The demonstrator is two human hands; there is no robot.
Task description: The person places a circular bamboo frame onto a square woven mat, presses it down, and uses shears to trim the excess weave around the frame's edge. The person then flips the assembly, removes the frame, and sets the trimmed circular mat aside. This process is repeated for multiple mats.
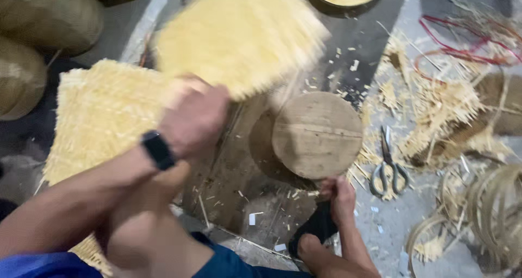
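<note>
The left hand [193,120] had its fingers clamped on a woven mat [239,36], held up above the round wooden block [317,134]. The right hand [338,197], just below the block, gripped a dark tool [318,223].

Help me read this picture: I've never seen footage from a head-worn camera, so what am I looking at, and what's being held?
The single view comes from a camera on a person's head, looking down at their own arms and knees. The left hand, with a dark wristband, grips a pale woven bamboo mat, blurred by motion. The right hand rests low at the edge of a round wooden disc. Another woven mat lies left. Scissors, bamboo shavings, red cord and bent bamboo hoops lie right.
</note>
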